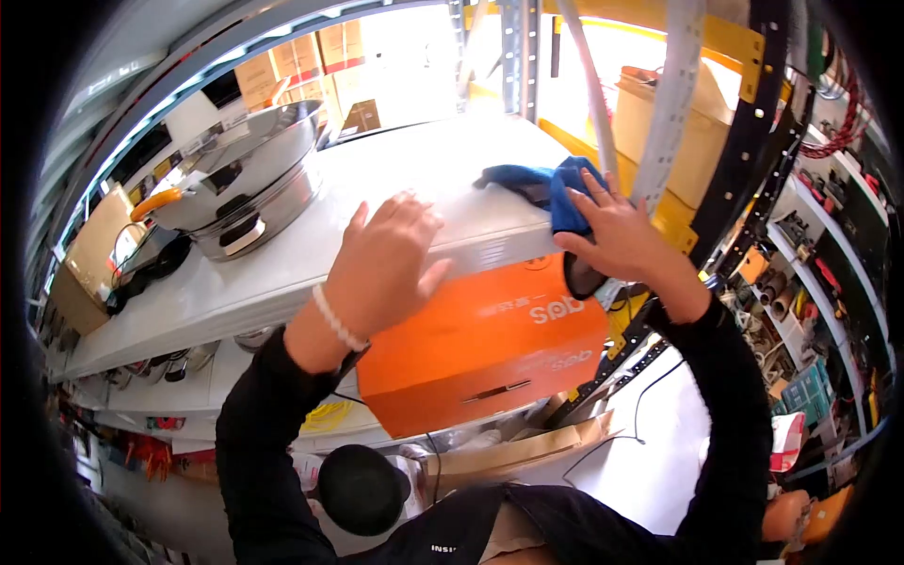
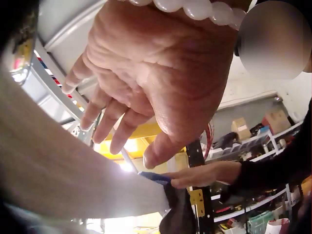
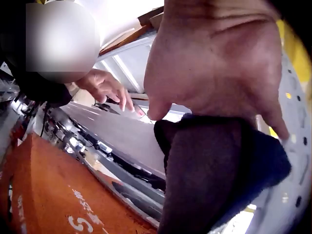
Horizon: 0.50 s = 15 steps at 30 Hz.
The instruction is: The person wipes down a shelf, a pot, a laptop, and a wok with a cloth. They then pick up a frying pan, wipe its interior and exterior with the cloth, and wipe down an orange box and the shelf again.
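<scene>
A blue cloth (image 1: pixel 572 201) with a dark underside lies at the right end of the white shelf (image 1: pixel 395 160), part of it hanging over the front edge. My right hand (image 1: pixel 626 235) rests on the cloth, fingers spread and fairly straight. In the right wrist view the cloth's dark side (image 3: pixel 204 170) drapes below the palm. My left hand (image 1: pixel 391 259), with a white bead bracelet (image 1: pixel 336 320) at its wrist, is held over the shelf's front edge, palm down. The left wrist view shows its fingers (image 2: pixel 109 117) loosely extended, holding nothing.
An orange box (image 1: pixel 480 348) sits just below the shelf's front edge. Stacked steel pots (image 1: pixel 250 179) stand on the shelf's left. A perforated dark upright (image 1: pixel 734 141) rises to the right. Below are a black round pan (image 1: pixel 363 490) and a cable on the floor.
</scene>
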Each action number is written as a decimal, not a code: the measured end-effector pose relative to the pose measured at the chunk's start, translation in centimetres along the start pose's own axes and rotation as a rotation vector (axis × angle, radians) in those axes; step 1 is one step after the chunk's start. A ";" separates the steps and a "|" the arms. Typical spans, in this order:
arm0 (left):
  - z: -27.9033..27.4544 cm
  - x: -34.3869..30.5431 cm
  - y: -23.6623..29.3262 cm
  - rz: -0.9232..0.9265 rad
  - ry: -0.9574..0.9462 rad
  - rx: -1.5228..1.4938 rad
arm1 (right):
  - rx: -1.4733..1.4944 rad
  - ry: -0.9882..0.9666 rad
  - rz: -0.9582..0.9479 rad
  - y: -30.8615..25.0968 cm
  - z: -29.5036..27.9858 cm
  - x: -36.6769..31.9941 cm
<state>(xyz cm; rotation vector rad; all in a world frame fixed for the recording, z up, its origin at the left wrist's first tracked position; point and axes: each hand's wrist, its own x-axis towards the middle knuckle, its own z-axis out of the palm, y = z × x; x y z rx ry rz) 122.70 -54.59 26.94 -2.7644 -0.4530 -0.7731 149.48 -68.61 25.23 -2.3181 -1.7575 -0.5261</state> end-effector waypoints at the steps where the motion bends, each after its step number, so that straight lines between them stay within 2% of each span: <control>1: -0.1 -1.4 -0.4 -0.028 0.003 0.052 | -0.073 -0.050 0.001 -0.7 -0.6 0.5; 2: -0.1 -2.6 -0.7 -0.059 -0.007 0.049 | -0.124 -0.088 -0.072 -0.9 -0.9 1.5; 4: -0.1 -4.3 -1.2 -0.123 -0.016 0.046 | -0.176 -0.208 -0.048 -3.0 -1.7 2.8; 7: 0.0 -6.3 -1.9 -0.139 -0.014 0.070 | -0.104 -0.424 -0.059 -7.0 -3.3 5.3; 12: -0.2 -8.1 -3.3 -0.211 0.062 0.059 | -0.049 -0.460 -0.322 -13.5 -2.9 8.9; 15: -0.6 -9.1 -4.5 -0.261 0.115 0.057 | -0.083 -0.507 -0.366 -17.8 -2.9 10.7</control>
